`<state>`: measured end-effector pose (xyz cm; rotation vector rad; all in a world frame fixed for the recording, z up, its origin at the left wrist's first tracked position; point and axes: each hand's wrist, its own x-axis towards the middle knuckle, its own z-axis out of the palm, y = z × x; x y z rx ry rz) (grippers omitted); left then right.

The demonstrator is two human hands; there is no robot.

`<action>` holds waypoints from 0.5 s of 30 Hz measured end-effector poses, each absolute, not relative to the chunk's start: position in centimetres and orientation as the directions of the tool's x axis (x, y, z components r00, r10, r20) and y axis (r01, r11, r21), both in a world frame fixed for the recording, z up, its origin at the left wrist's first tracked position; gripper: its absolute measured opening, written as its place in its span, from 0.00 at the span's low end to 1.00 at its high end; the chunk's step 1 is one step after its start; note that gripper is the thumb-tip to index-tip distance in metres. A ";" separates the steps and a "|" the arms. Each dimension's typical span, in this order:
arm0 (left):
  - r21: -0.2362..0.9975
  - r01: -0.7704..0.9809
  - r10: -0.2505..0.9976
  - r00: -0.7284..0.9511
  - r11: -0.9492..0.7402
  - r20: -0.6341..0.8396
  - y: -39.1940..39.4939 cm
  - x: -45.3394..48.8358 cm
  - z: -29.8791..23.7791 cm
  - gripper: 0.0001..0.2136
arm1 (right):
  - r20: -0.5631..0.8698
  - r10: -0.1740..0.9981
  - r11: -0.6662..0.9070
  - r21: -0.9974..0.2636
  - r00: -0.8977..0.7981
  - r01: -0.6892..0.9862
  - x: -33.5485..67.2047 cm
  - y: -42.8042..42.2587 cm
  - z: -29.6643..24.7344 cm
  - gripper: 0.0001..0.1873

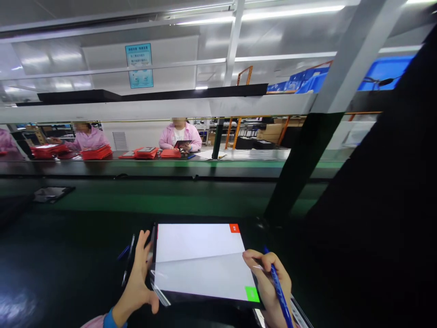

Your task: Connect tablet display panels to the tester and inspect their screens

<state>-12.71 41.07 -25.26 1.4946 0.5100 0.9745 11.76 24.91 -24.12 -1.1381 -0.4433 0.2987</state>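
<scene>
A tablet (201,241) with a lit white screen lies in front of me, a red box in its upper right corner and a green one in its lower right. A clear film (160,291) covers the lower part of the screen and sticks out past the left edge. My left hand (138,269) is beside that edge, fingers spread and thumb apart. At the right edge, my right hand (271,278) has a blue pen (280,294) between its fingers. Its thumb and index finger meet at the screen's side near the film's edge; whether they pinch the film I cannot tell.
A blue pen cap-like piece (123,252) and a thin dark stick (129,259) lie left of the tablet. A dark post (290,182) rises at the right. Beyond the green bench strip, co-workers in pink sit by stacks of red folders (146,152).
</scene>
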 end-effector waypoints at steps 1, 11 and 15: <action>0.963 -0.256 0.776 0.590 -0.084 0.225 41.1 -12.6 -25.5 0.71 | 0.164 0.453 0.398 -0.917 0.876 -0.035 11.7 24.9 -24.1 0.28; 0.830 -0.188 0.734 0.594 0.524 -0.329 39.7 -12.6 -24.3 0.33 | 0.348 0.455 0.375 -0.910 0.820 0.179 11.0 25.3 -24.5 0.24; 0.819 -0.224 0.808 0.431 0.528 -0.402 40.3 -12.4 -24.2 0.33 | 0.449 0.517 0.303 -0.892 0.729 0.335 9.5 24.3 -24.2 0.20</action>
